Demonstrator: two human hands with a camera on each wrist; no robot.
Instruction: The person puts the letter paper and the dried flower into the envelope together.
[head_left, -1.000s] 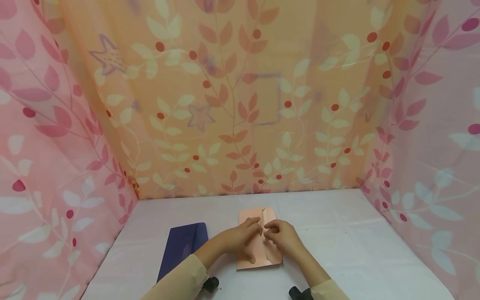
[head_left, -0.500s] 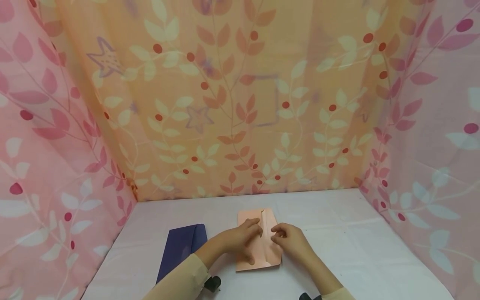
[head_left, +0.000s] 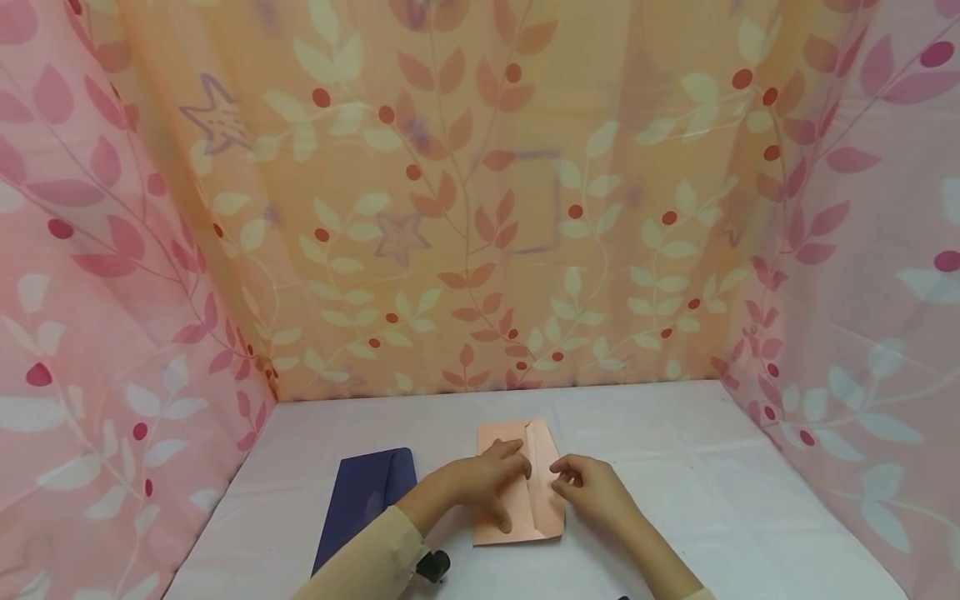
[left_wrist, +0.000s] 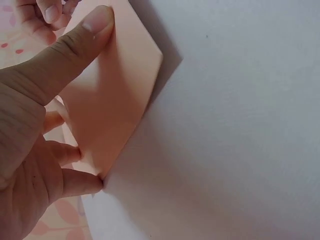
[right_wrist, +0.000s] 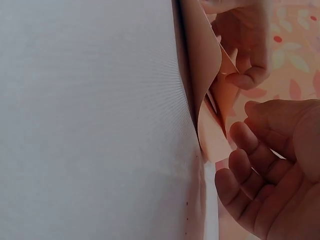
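Observation:
A peach paper envelope (head_left: 543, 483) lies on the white table with its flap spread out to the right. My left hand (head_left: 486, 482) rests across it, fingers and thumb spread. In the left wrist view, the thumb of that hand (left_wrist: 22, 175) presses on the envelope's face (left_wrist: 112, 85) and the other fingertips meet its edge. My right hand (head_left: 596, 492) is beside the flap's outer edge. The right wrist view shows that hand (right_wrist: 287, 195) with loosely bent fingers and nothing between them, below the peach envelope (right_wrist: 202, 55), whose layers stand slightly apart.
A navy blue envelope (head_left: 360, 492) lies to the left, partly under my left forearm. Black wrist-worn gear (head_left: 433, 567) shows near the left sleeve. The white tabletop (head_left: 675, 433) is enclosed by leaf-patterned curtains (head_left: 465, 208) at the back and both sides.
My right hand has moved right, from the envelope's middle fold out to the flap's edge. The flap now shows more fully. My left hand stays nearly in place on the envelope.

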